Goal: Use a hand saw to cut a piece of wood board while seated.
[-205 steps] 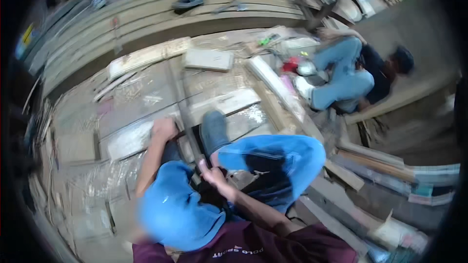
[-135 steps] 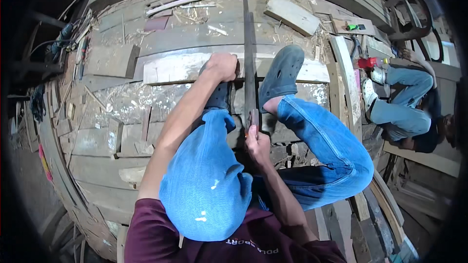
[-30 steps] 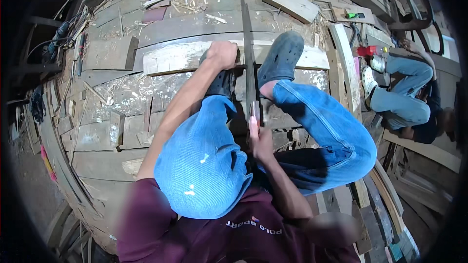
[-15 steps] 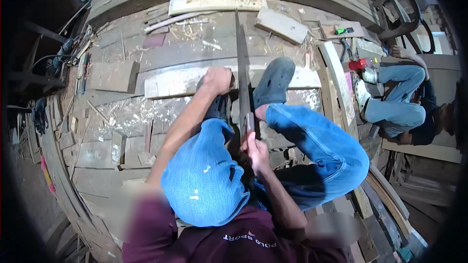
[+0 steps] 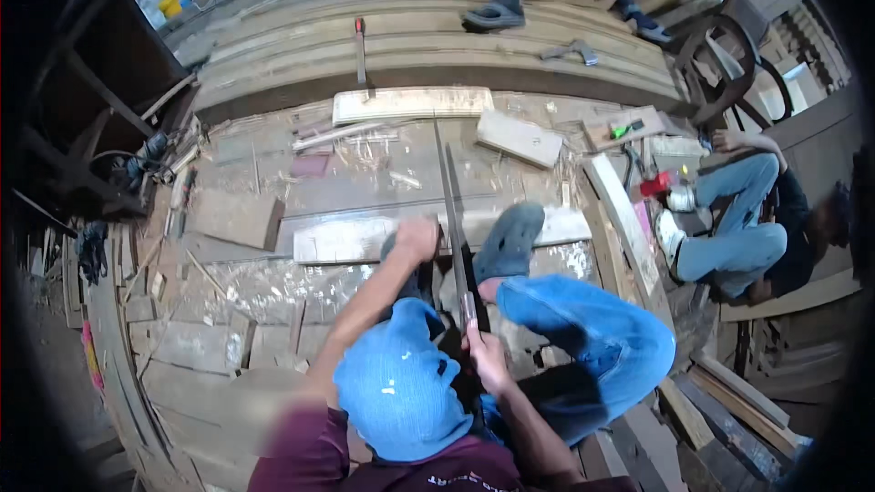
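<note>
While the right hand (image 5: 489, 361) is clamped on the handle (image 5: 468, 308) of a saw (image 5: 456, 239), whose long blade points away across a pale board (image 5: 339, 241) between two dark clogs (image 5: 512, 235), the left hand (image 5: 419, 240) lies on that board just left of the blade; fingers hidden, grip cannot be told. Beyond, a short block (image 5: 519, 138) lies near a cream plank (image 5: 410, 104).

We note a dark grey saw blade (image 5: 452, 219), a pale, white-streaked board (image 5: 342, 241), bright blue jeans (image 5: 392, 401) with small white spots, a slate-grey clog (image 5: 510, 241) and a maroon shirt (image 5: 301, 446).
</note>
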A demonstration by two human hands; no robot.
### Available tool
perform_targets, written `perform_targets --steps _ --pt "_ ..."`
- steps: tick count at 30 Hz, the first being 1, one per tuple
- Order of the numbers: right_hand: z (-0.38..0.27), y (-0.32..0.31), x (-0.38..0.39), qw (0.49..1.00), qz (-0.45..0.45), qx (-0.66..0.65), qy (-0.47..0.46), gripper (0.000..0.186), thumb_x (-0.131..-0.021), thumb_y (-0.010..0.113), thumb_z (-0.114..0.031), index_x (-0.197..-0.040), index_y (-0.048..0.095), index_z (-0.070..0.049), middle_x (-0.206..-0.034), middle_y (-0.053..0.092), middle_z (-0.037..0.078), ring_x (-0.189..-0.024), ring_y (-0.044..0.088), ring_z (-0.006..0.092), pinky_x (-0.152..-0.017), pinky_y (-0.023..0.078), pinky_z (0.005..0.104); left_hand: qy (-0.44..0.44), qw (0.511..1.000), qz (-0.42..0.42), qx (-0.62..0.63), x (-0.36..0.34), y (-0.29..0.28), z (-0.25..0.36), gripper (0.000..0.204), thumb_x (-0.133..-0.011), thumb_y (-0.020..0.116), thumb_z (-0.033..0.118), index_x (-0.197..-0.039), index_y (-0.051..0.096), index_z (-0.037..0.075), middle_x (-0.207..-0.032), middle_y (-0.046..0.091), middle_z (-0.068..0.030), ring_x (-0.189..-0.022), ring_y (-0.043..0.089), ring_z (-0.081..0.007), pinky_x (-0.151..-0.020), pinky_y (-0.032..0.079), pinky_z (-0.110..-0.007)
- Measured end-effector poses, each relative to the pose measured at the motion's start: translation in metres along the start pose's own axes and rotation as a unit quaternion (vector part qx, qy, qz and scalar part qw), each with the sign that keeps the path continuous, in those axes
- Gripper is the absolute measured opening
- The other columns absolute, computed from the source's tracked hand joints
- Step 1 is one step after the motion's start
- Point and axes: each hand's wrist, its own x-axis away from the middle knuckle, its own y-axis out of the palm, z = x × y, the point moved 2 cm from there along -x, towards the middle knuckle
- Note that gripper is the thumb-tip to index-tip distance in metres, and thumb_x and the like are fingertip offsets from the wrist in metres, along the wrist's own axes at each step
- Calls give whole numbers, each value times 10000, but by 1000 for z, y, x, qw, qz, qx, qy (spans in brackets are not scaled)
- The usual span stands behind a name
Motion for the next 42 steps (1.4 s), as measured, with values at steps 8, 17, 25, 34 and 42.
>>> perform_targets --steps 8,17,25,34,42 --pt "-8 1 -10 996 50 71 -17 570 -851 448 -583 -632 551 -67 -572 526 20 -456 474 121 -359 357 277 20 999 3 27 -15 19 -10 362 -668 588 104 -1018 548 22 -871 631 -210 -826 620 -357 -666 507 -449" --pt "-9 4 -17 983 75 145 -80 633 -865 423 -568 -614 591 -11 -570 563 57 -543 541 158 -508 403 308 18 998 -51 34 -21 13 -9 396 -694 605 150 -1055 538 1 -939 630 -215 -904 615 -333 -720 506 -432" --pt "-2 3 -18 988 76 97 -91 590 -865 458 -516 -572 589 -21 -497 533 45 -463 517 155 -457 368 314 12 998 -51 30 -16 11 -9 433 -651 616 117 -1049 505 -12 -939 625 -208 -880 614 -345 -703 499 -448" --pt "-2 3 -9 994 42 59 -80 570 -881 445 -519 -610 552 -29 -536 525 34 -460 474 115 -424 355 275 17 998 -46 32 -12 17 -7 393 -673 611 136 -1024 512 -8 -928 624 -212 -868 610 -358 -706 496 -453" --pt "27 4 -3 960 97 195 -174 556 -915 422 -459 -571 529 -35 -486 449 15 -454 398 97 -411 301 292 37 999 -35 -14 -21 16 -8 362 -624 662 118 -961 594 2 -903 645 -187 -867 629 -315 -713 515 -414"
